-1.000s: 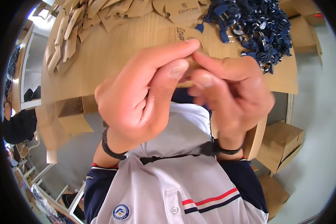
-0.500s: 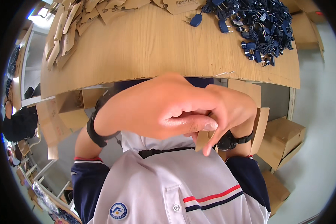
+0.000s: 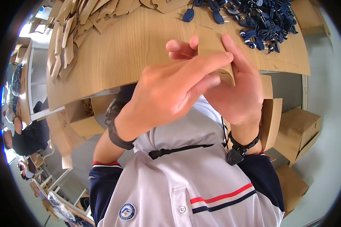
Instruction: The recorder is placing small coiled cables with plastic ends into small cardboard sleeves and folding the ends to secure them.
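A small brown cardboard pillow box is held up in front of me, over the near part of the table. My right hand cradles it from below, with the thumb along its right side and fingertips showing at its left. Across its lower end reaches my left hand, index finger and thumb closed at the curved end flap. Part of the box is hidden behind the left fingers, and I cannot see what is inside it.
The wooden table carries a heap of flat brown pillow boxes at the far left. Navy wired earphones with pin plugs are piled at the far right. Cardboard cartons stand right and below. A person sits at the left.
Both hands have moved up and away from my body toward the table. The pillow box, mostly hidden behind them before, now shows between them, and the right palm has turned up.
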The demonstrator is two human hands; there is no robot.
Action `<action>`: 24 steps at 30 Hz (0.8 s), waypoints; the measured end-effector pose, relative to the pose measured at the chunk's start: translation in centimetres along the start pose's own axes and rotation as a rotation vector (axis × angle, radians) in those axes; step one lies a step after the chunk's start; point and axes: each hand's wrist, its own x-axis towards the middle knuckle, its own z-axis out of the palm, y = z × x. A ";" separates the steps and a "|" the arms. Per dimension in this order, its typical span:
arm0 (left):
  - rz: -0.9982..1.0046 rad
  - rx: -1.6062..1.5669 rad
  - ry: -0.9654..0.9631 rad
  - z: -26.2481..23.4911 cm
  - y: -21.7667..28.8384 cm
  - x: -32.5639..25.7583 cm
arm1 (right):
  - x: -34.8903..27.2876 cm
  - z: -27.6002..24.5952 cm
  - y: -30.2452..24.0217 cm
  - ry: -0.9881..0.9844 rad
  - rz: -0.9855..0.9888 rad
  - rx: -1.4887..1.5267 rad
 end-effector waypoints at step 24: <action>-0.071 -0.257 0.637 -3.2 0.5 -2.8 | -15.8 -19.4 -5.8 0.848 -1.559 -1.653</action>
